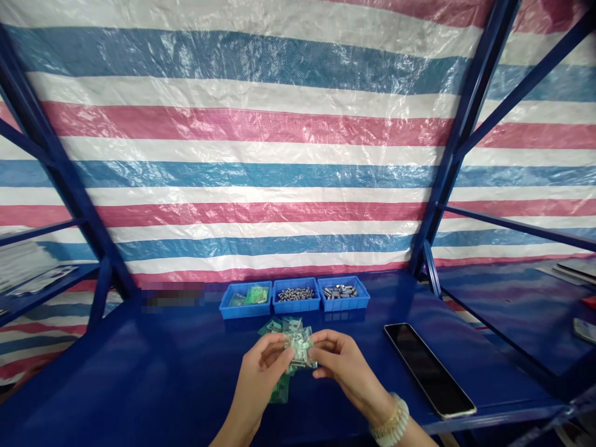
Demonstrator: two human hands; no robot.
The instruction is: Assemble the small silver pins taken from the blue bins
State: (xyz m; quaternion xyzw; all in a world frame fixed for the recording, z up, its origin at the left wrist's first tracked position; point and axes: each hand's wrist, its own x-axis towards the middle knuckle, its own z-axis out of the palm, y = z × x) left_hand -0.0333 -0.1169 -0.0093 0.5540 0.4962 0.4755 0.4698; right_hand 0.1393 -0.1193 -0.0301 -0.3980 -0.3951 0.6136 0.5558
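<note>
Between my two hands is a small clear plastic bag point(302, 347) with shiny metal-looking pieces inside. My left hand point(266, 360) pinches its left edge between thumb and fingers. On the opposite edge, my right hand point(336, 357) closes in the same kind of pinch, a pale bracelet on its wrist. Beneath and behind the held bag lie several green-tinted clear packets point(279, 391) on the blue table. What exactly the bag contains is too small to tell.
Three blue bins stand in a row behind my hands: a left bin point(245, 313) with clear and green packets, a middle bin point(297, 307) and a right bin point(344, 303) with small metallic cylinders. A black-screened phone point(428, 369) lies at right. Blue metal posts point(459, 149) flank the table point(139, 372).
</note>
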